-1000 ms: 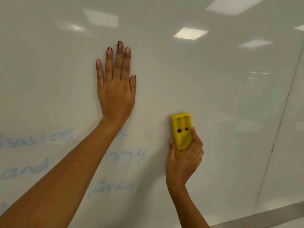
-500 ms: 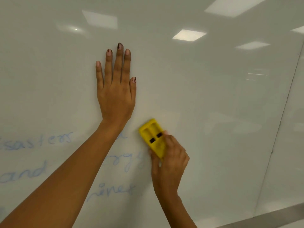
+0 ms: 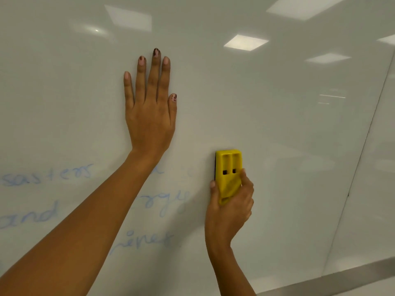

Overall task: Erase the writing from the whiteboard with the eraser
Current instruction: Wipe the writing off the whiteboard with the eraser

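A glossy whiteboard (image 3: 288,135) fills the view. Faint blue handwriting (image 3: 47,176) runs in lines across its lower left, partly hidden behind my left forearm. My left hand (image 3: 149,112) lies flat on the board with straight fingers pointing up. A yellow eraser (image 3: 228,167) stands upright against the board, right of the writing. My right hand (image 3: 229,212) grips the eraser's lower half, thumb on its left edge and fingers on its right.
A vertical seam (image 3: 361,159) divides the board from a second panel at the right. A grey metal rail (image 3: 333,280) runs along the board's bottom edge. Ceiling lights reflect in the upper board.
The eraser swept left and tilted half a second ago. It has now swung back right and stands upright. My left hand has stayed flat on the board.
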